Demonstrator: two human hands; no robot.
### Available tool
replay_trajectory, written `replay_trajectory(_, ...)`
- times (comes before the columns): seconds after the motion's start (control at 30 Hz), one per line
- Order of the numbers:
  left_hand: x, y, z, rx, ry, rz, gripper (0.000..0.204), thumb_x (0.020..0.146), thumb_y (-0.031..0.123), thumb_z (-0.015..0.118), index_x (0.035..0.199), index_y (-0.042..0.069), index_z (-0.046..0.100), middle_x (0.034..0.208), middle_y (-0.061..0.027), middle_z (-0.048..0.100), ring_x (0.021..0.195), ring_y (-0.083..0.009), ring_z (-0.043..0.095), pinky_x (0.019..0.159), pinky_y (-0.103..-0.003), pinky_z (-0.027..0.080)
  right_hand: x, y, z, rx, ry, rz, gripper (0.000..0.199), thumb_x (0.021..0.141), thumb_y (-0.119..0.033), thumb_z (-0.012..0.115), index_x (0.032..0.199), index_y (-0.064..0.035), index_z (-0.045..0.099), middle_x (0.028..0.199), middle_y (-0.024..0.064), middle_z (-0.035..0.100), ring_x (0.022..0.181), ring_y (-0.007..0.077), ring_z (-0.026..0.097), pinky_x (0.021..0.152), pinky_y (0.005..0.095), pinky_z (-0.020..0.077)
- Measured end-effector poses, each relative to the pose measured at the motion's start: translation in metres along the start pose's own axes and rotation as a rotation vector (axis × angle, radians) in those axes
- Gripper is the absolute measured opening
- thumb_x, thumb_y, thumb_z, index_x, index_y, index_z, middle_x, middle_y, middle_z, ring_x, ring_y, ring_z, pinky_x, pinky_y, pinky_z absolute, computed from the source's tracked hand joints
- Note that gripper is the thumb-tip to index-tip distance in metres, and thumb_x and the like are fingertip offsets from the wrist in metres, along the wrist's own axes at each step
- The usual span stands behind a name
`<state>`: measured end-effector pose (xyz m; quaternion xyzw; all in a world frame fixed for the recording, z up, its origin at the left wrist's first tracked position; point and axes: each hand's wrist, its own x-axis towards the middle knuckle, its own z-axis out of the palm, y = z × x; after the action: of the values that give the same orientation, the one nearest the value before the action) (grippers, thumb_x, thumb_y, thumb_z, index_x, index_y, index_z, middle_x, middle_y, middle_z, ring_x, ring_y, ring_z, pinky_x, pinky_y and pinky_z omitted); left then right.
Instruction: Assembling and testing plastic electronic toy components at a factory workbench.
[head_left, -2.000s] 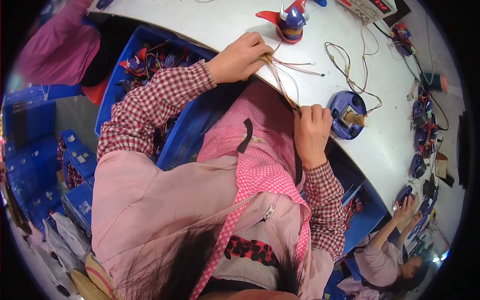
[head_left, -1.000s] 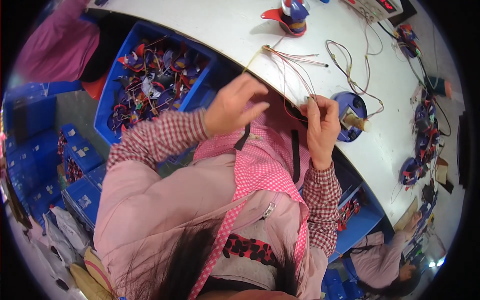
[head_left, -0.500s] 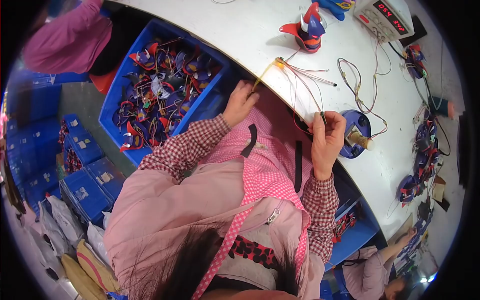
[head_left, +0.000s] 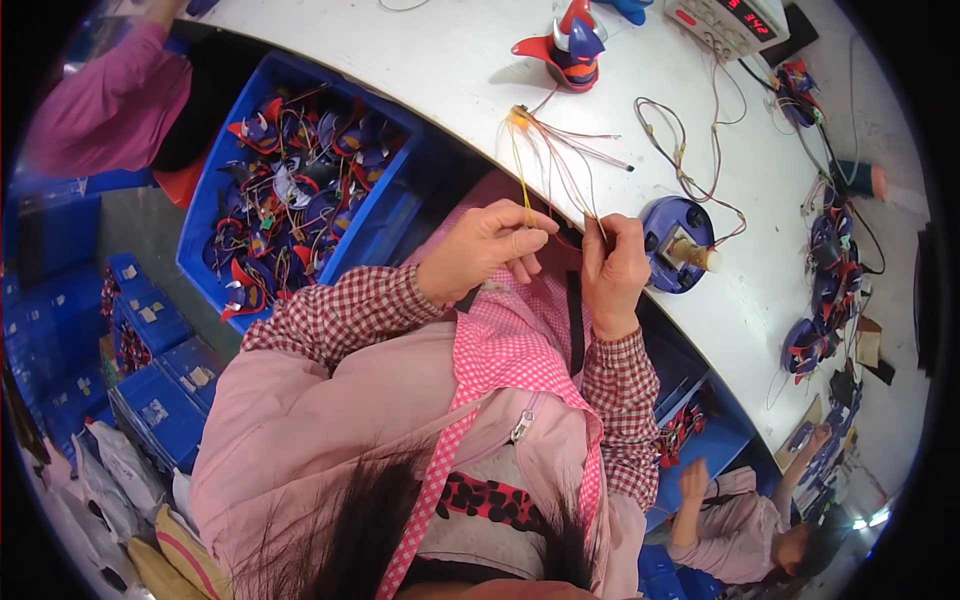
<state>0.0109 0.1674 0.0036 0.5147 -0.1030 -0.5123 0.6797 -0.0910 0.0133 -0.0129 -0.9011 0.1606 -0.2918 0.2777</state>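
Note:
My left hand (head_left: 489, 251) has its thumb and fingers pinched on thin yellow wires (head_left: 522, 178) at the table's front edge. Close by on its right, my right hand (head_left: 616, 268) pinches the ends of thin dark and red wires (head_left: 586, 192). Both sets of wires run to a small orange-yellow part (head_left: 519, 119) on the table. Behind it stands a toy figure (head_left: 573, 55) with a red cape, purple body and grey horns, a wire leading down from it. Just right of my right hand lies a round purple-blue base (head_left: 660, 222) with a pale cylindrical part (head_left: 692, 254) on it.
A power supply with a red display (head_left: 735, 22) stands at the back; its leads (head_left: 690, 170) loop over the white table (head_left: 440, 60). At left is a blue bin (head_left: 385, 215) full of wired toy parts. More toy pieces (head_left: 832, 260) line the right side. Other people work at both sides.
My left hand has come rightward, close to my right hand, with the yellow wires. The whole view has shifted, so the table things appear further left and up.

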Motion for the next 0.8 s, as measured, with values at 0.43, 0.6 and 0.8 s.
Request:
replay_trajectory(0.43,0.025,-0.002,0.019,-0.119,0.065,-0.09,0.025,0.093,0.024,0.053,0.1,0.001,0.058,0.076,-0.0033,0.06,0.063,-0.0086,0.058,0.054,-0.02,0.048,-0.002,-0.005,-0.015,0.064,-0.08,-0.219,0.034,0.077,0.003,0.065,0.11,-0.0006,0.056,0.083,0.0129,0.056,0.065,0.0231,0.057,0.054,0.0302,0.0467)
replay_trajectory(0.6,0.032,-0.009,0.017,-0.092,0.049,-0.051,0.025,0.093,0.027,0.053,0.093,0.002,0.058,0.074,-0.0018,0.06,0.057,-0.0064,0.055,0.047,-0.017,0.045,-0.008,-0.012,-0.02,0.005,-0.128,-0.109,0.035,0.076,0.002,0.065,0.109,-0.0015,0.057,0.079,0.0102,0.057,0.063,0.0233,0.058,0.052,0.0308,0.0472)
replay_trajectory(0.8,0.035,-0.018,0.019,0.153,0.127,0.12,0.026,0.092,0.028,0.054,0.09,0.002,0.059,0.074,-0.0023,0.06,0.052,-0.0054,0.054,0.043,-0.016,0.042,-0.012,-0.019,-0.022,0.222,-0.055,-0.067,0.028,0.079,0.003,0.063,0.107,0.0009,0.057,0.074,0.012,0.055,0.061,0.0196,0.055,0.052,0.0264,0.0451)
